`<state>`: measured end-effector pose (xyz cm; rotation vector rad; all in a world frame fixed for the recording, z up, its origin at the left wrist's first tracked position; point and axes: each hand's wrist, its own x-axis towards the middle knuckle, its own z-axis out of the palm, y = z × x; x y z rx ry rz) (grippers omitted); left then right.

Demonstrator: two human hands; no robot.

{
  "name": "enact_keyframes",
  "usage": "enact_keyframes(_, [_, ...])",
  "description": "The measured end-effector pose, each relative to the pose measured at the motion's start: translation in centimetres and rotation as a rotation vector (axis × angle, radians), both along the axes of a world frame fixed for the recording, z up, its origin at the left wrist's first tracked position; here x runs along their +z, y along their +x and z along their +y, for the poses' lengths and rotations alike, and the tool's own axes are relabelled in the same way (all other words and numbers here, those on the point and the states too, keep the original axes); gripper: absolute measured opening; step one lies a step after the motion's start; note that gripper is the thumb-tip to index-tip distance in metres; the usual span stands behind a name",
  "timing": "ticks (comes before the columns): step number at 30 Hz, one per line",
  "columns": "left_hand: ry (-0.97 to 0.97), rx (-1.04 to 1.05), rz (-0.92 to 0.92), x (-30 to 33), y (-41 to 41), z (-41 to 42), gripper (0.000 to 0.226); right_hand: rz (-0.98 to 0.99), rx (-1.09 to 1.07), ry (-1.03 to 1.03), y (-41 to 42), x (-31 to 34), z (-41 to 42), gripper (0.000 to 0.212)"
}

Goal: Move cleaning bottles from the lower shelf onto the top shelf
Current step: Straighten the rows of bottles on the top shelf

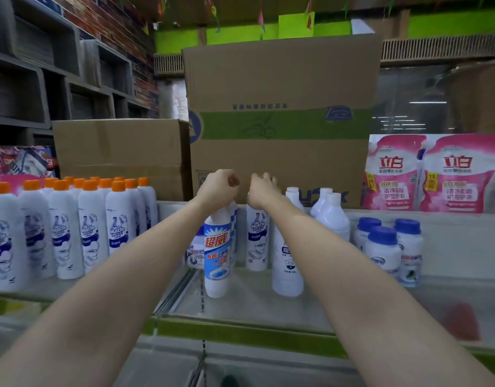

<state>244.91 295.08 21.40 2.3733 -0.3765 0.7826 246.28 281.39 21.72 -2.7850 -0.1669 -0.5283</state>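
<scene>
The top shelf (450,247) has bare room at the lower centre of the frame, in front of the blue-labelled bottle (217,255) and the white bottle (286,263); more bare surface lies at the right, before the blue-capped jars (386,247); the orange-capped bottles (73,224) crowd the left side, touching one another; the tall cardboard box (279,121) walls off the back at centre, the lower box (117,152) the back left, the pink pouches (433,174) the back right; both forearms cross the middle gap.
</scene>
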Motion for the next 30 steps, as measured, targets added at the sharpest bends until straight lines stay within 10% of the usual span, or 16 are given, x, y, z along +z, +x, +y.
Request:
enact_keyframes(20, [0.223,0.042,0.009,0.2,-0.6,1.3,0.018,-0.094,0.112,0.141,-1.7,1.1,-0.8,0.026])
enact_keyframes(30, [0.042,-0.216,-0.053,0.5,-4.6,4.6,0.02,-0.353,-0.002,0.576,-9.4,3.5,2.5,0.026])
